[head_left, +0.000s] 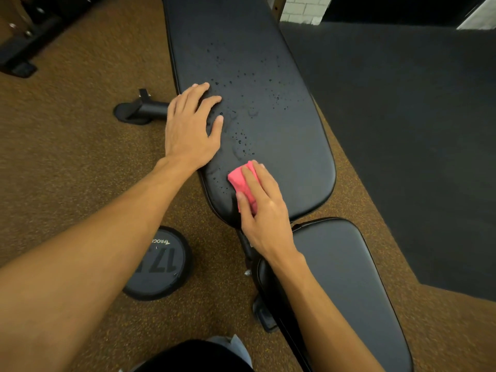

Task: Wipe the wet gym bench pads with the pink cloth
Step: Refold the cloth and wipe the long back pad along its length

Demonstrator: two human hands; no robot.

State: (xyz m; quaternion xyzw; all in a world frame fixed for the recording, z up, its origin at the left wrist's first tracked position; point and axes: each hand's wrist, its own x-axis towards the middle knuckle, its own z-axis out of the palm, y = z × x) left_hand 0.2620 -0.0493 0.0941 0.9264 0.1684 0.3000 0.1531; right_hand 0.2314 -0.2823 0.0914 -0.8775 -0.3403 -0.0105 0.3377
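I see the long black back pad point(249, 103) running away from me, with water droplets point(241, 138) beaded across its middle and toward its near left edge. My right hand point(264, 210) lies flat on the pink cloth point(243, 179), which sits folded at the near end of that pad, close to its left edge. The fingers there lie close together on top of the cloth, thumb along its near side, pressing it down rather than pinching it. My left hand point(192, 127) rests palm down on the left edge of the same pad, fingers slightly spread, holding nothing. The seat pad point(349, 277) sits just beyond the near end of the back pad, a narrow gap between them; I cannot tell whether it is wet. A round black weight point(158, 264) lies on the brown floor point(67, 157) left of the bench.
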